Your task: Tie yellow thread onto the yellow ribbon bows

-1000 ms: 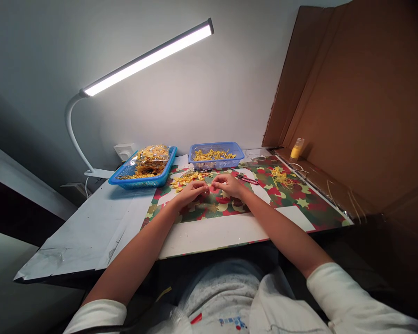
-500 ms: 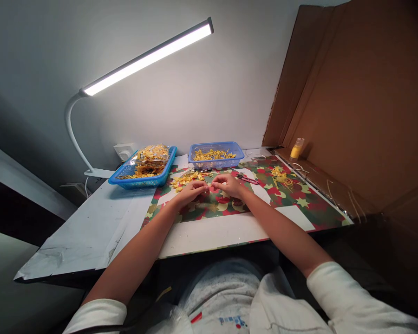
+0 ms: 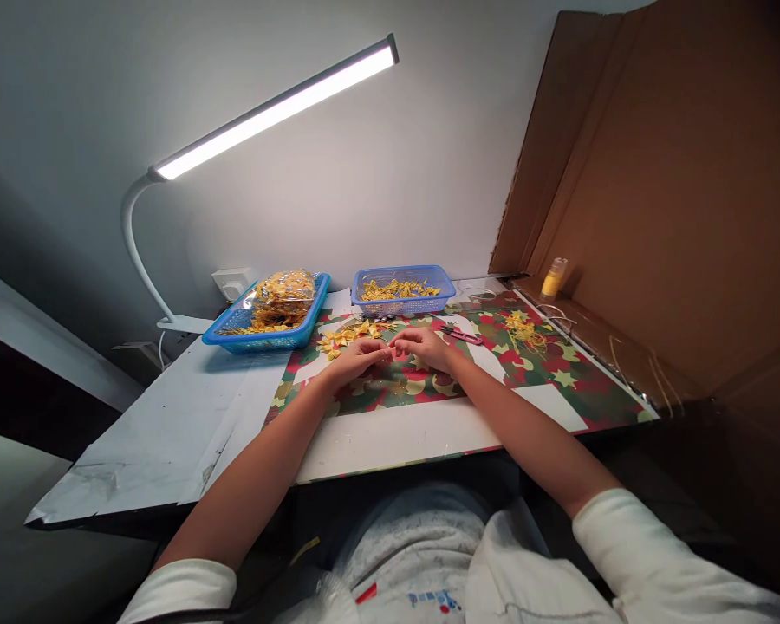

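My left hand (image 3: 359,359) and my right hand (image 3: 424,347) meet fingertip to fingertip over the patterned sheet (image 3: 390,394). Both are closed in a pinch. What lies between the fingers is too small and too hidden to make out. Just beyond my left hand is a loose pile of yellow ribbon bows (image 3: 351,336). Pink-handled thread snips (image 3: 463,335) lie behind my right hand. Farther right sits a tangle of yellow cords (image 3: 525,331).
A blue basket (image 3: 263,347) at the left holds yellow pieces and a plastic bag. Another blue basket (image 3: 403,305) with yellow bows stands at the back. A desk lamp (image 3: 273,108) hangs above. Right are a yellow-filled bottle (image 3: 554,279) and a cardboard wall (image 3: 676,191).
My right hand has shifted slightly left, so its fingertips are closer to those of my left hand. My left hand stays nearly in place.
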A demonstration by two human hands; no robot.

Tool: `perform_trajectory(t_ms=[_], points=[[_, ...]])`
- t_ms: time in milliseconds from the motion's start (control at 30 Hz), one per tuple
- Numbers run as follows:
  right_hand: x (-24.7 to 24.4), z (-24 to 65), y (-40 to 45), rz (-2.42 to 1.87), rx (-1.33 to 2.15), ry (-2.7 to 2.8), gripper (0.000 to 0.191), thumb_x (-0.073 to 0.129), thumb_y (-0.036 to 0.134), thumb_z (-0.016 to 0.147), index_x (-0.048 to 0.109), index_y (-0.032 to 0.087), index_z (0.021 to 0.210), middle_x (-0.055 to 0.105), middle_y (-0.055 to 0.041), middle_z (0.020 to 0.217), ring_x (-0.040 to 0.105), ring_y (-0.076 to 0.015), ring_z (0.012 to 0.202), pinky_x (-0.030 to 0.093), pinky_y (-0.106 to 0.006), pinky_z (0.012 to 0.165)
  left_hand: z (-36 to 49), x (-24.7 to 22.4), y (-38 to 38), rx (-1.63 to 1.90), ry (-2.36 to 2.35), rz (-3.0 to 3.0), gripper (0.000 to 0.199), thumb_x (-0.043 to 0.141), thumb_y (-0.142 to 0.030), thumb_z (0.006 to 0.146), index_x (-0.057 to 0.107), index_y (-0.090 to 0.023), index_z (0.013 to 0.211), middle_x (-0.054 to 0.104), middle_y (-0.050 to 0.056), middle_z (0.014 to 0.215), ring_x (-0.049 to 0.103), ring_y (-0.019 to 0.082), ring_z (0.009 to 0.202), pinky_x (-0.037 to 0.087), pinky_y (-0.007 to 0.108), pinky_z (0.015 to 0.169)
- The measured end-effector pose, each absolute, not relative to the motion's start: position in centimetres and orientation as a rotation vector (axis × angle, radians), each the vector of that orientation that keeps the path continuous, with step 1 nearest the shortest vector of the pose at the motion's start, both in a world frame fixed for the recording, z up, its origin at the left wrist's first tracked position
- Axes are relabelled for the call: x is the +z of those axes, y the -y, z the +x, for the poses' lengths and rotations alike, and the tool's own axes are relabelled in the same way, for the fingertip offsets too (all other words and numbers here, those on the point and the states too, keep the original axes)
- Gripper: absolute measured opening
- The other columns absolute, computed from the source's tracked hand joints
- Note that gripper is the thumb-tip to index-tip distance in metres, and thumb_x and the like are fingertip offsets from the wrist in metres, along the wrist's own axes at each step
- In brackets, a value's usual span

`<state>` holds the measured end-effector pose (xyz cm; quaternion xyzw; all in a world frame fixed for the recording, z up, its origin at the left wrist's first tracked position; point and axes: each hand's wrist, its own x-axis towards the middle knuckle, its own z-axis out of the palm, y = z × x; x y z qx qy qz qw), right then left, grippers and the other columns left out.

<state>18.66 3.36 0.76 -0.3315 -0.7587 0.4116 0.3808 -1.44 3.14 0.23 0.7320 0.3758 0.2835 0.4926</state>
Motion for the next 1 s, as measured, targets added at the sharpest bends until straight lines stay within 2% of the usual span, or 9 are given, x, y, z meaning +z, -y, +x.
perform_trajectory(t_ms=[167, 333, 600, 1000], points=[[0.8, 18.5, -2.7, -0.834, 0.864, 1.966, 0.025, 0.068, 0.03, 0.073, 0.07, 0.015, 0.093, 0.069, -0.0047, 0.081, 0.059, -0.0145, 0.07, 0.048, -0.027, 0.066, -1.6, 0.2, -3.3, 0.673, -0.887, 1.781, 0.045, 0.059, -0.058, 0.077, 0.06, -0.013, 0.067, 0.05, -0.002, 0.06, 0.043, 0.007, 0.051, 0.036, 0.019, 0.046], [0.8, 18.5, -2.7, -0.772, 0.801, 2.011, 0.015, 0.065, 0.026, 0.076, 0.074, 0.016, 0.082, 0.071, -0.0048, 0.077, 0.061, -0.0152, 0.071, 0.048, -0.027, 0.068, -1.7, 0.1, -3.6, 0.674, -0.892, 1.797, 0.048, 0.061, -0.06, 0.074, 0.06, -0.013, 0.066, 0.05, -0.002, 0.061, 0.042, 0.007, 0.052, 0.036, 0.019, 0.047], [0.8, 18.5, -2.7, -0.881, 0.779, 1.974, 0.012, 0.062, 0.02, 0.073, 0.073, 0.016, 0.074, 0.071, -0.0031, 0.071, 0.064, -0.015, 0.069, 0.048, -0.025, 0.065, -1.5, 0.2, -3.4, 0.651, -0.908, 1.758, 0.05, 0.063, -0.064, 0.071, 0.059, -0.014, 0.067, 0.052, -0.002, 0.06, 0.044, 0.007, 0.05, 0.038, 0.018, 0.046], [0.6, 19.2, -3.7, -0.935, 0.654, 2.039, 0.008, 0.059, 0.013, 0.066, 0.067, 0.016, 0.066, 0.066, -0.0007, 0.064, 0.059, -0.0126, 0.063, 0.045, -0.024, 0.065, -1.8, 0.0, -3.5, 0.648, -0.938, 1.684, 0.049, 0.063, -0.061, 0.073, 0.054, -0.014, 0.066, 0.048, -0.004, 0.054, 0.044, 0.006, 0.041, 0.03, 0.016, 0.037]])
